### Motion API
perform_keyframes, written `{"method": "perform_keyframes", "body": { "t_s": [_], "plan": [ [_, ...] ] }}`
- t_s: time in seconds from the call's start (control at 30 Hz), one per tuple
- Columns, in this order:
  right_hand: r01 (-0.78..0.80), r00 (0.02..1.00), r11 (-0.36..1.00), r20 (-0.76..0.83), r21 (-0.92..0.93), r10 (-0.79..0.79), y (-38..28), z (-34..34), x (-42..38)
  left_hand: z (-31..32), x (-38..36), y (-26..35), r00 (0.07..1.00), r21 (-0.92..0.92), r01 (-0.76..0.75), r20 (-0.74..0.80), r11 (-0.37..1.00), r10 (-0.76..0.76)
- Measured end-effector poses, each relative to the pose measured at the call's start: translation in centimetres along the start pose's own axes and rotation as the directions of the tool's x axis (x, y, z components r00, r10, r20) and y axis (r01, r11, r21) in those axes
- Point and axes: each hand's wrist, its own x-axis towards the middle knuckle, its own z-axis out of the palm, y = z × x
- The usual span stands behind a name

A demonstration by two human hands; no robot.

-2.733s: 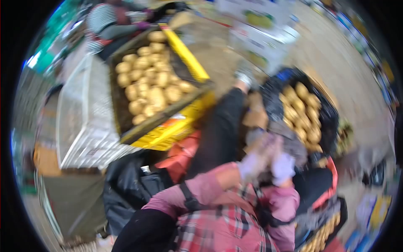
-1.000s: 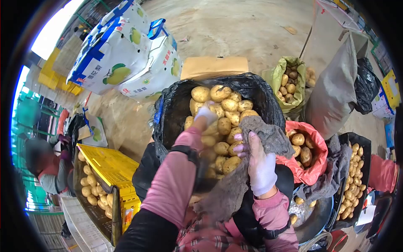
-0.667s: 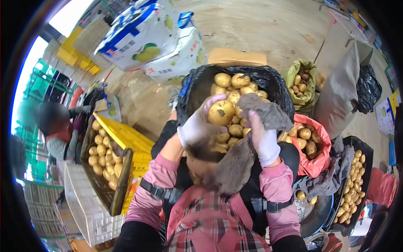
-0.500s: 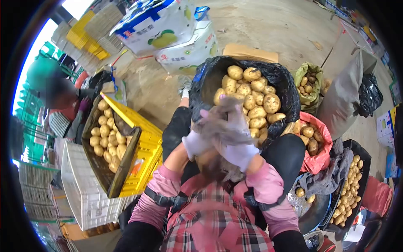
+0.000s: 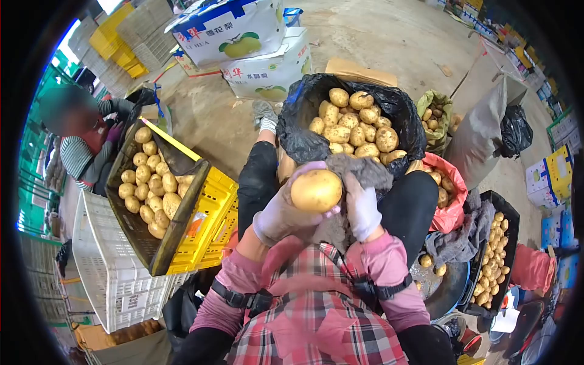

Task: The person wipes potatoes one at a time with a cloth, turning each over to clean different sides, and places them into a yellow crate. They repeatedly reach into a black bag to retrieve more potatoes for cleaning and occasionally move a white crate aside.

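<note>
My left hand point(image 5: 278, 214), in a pale lilac glove, is closed around a large, smooth yellow potato point(image 5: 316, 190) in front of my chest. Just to the right, my right hand point(image 5: 364, 208) in a matching glove grips a grey cloth point(image 5: 367, 171). Part of the cloth hangs down between the hands. Beyond them, between my knees, stands a container lined with a black plastic bag point(image 5: 296, 135). It holds many potatoes point(image 5: 358, 125) with dirt spots on them.
To my left, a tilted dark-rimmed tray point(image 5: 172, 240) of potatoes rests on a yellow crate point(image 5: 213, 213), with a white crate point(image 5: 115, 274) beside it. A co-worker point(image 5: 85, 146) sits beyond. At right are a red bag point(image 5: 453, 213), a blue-rimmed basin point(image 5: 447, 298) and a black crate point(image 5: 514, 231), all with potatoes.
My hands were blurred and crossed over each other near the black bag. They are now closer to my body and farther apart, with the potato and cloth plainly visible.
</note>
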Motion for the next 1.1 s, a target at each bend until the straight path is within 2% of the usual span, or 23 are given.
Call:
{"method": "perform_keyframes", "body": {
  "t_s": [0.03,0.07,0.13,0.2,0.27,0.33,0.37,0.4,0.47,0.53,0.57,0.6,0.63,0.7,0.73,0.8,0.9,0.93,0.97,1.0,1.03,1.07,1.1],
  "plan": [
    [0.017,1.000,1.000,-0.004,-0.015,-0.017,-0.4,0.1,-0.9,-0.2,-0.1,-0.2,0.999,-0.072,-0.030,0.020,0.997,0.032],
    [-0.141,0.990,0.972,0.042,0.191,0.135,-1.4,-0.1,-1.9,-0.3,-0.3,-0.4,0.997,-0.144,-0.057,0.039,0.988,0.064],
    [0.141,0.983,0.988,0.112,0.066,-0.147,-3.0,0.0,-2.6,-0.8,-0.4,-0.6,0.993,-0.396,0.010,0.115,0.918,0.038],
    [0.227,0.936,0.973,0.265,0.042,-0.230,-4.1,-0.1,-2.3,-1.4,-0.1,-1.5,0.981,-0.559,0.082,0.191,0.825,0.032],
    [0.591,0.801,0.642,0.455,-0.489,-0.390,-4.5,0.9,-2.6,-2.1,0.7,-4.0,0.966,-0.649,0.144,0.255,0.747,0.036],
    [0.628,0.776,0.612,0.447,-0.481,-0.446,-4.0,1.1,-2.8,-1.7,0.5,-3.9,0.986,0.011,0.115,-0.121,0.993,-0.113],
    [0.520,0.850,0.766,0.321,-0.378,-0.419,-3.3,0.9,-2.4,-1.9,0.4,-3.2,0.935,0.042,0.297,-0.218,0.954,-0.281],
    [0.516,0.856,0.408,0.435,-0.753,-0.279,-2.4,0.4,-3.4,-1.2,0.2,-3.4,0.963,0.329,0.074,-0.269,0.941,0.018],
    [0.554,0.767,0.250,0.371,-0.794,-0.523,0.2,0.4,-2.4,0.7,0.2,-4.5,0.810,0.801,-0.274,-0.105,0.532,0.576],
    [0.368,0.912,0.432,0.228,-0.823,-0.341,-0.2,0.1,-2.2,-1.0,0.7,-4.9,0.864,0.746,-0.379,0.074,0.547,0.499],
    [0.256,0.960,0.506,0.153,-0.824,-0.235,-0.5,0.0,-2.3,-1.5,0.3,-5.1,0.935,0.560,-0.307,0.029,0.769,0.352],
    [0.010,0.998,0.874,0.061,-0.485,0.023,-2.4,0.4,-2.5,-0.8,-0.2,-3.7,0.981,0.305,-0.176,-0.018,0.936,0.191],
    [-0.280,0.960,0.960,-0.037,-0.016,0.279,-4.3,0.8,-2.8,-0.2,-0.6,-2.3,0.998,0.054,-0.025,-0.063,0.998,0.029],
    [-0.212,0.974,0.976,-0.065,0.052,0.215,-3.8,0.5,-2.7,-0.2,-0.8,-2.5,0.998,-0.333,0.024,-0.042,0.943,-0.040],
    [-0.273,0.961,0.956,0.077,0.108,0.266,-4.4,-0.5,-2.7,-0.7,-0.9,-2.6,0.997,-0.496,0.074,0.006,0.865,-0.082],
    [0.117,0.988,0.958,0.125,-0.260,-0.087,-1.6,-2.0,-3.8,-2.7,-0.5,-5.0,0.998,-0.406,0.061,0.058,0.912,-0.041],
    [0.473,0.865,0.738,0.412,-0.482,-0.286,-1.8,0.2,-3.7,-3.0,-0.2,-7.7,0.978,-0.047,0.019,-0.205,0.999,-0.028],
    [0.561,0.803,0.671,0.515,-0.485,-0.300,-2.7,2.0,-3.9,-2.8,-0.1,-8.6,0.969,-0.061,0.054,-0.239,0.997,-0.067],
    [-0.003,0.936,0.993,0.350,-0.116,0.044,-3.5,3.5,-4.7,-2.7,0.0,-9.2,0.967,-0.138,0.089,-0.225,0.986,-0.119],
    [-0.147,0.924,0.934,0.292,-0.324,0.247,0.6,0.7,-2.9,-1.1,-2.2,-3.4,0.957,-0.191,0.236,-0.122,0.953,-0.262],
    [-0.305,0.910,0.951,0.308,0.049,0.277,2.0,0.8,-1.1,-1.9,-2.1,-4.5,0.990,-0.202,0.092,-0.085,0.975,-0.111],
    [-0.311,0.879,0.916,0.288,-0.255,0.379,4.6,-1.8,0.8,-2.7,-2.0,-5.6,0.998,-0.228,-0.052,-0.045,0.972,0.043],
    [-0.122,0.943,0.957,0.271,-0.262,0.194,4.5,-1.2,0.6,-2.3,-3.0,-2.7,1.000,-0.493,0.020,-0.001,0.870,-0.024]
  ]
}}
